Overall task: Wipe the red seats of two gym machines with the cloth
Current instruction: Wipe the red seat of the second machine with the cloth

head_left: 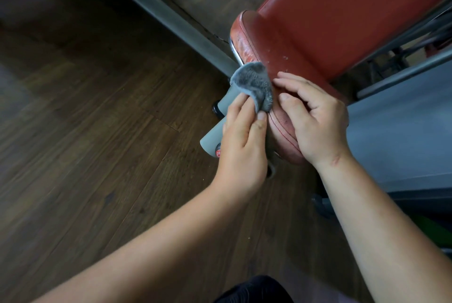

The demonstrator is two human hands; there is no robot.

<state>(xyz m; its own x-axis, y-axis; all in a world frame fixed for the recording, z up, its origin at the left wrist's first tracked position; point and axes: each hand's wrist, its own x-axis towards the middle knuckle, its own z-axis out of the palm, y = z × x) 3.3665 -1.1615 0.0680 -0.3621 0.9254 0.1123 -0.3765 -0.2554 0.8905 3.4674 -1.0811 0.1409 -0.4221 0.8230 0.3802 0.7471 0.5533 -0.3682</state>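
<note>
Cloth (254,85) pinched by left hand (242,141) | right hand (315,119) on red seat (293,50)

A small red and white sticker (218,152) is showing on the grey tube (212,138) end, its print too blurred to read.

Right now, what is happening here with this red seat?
A person is cleaning a red seat of a gym machine. The left hand presses a grey cloth against the seat's worn front edge. The right hand rests on the seat beside the cloth. Small white specks show on the seat.
</note>
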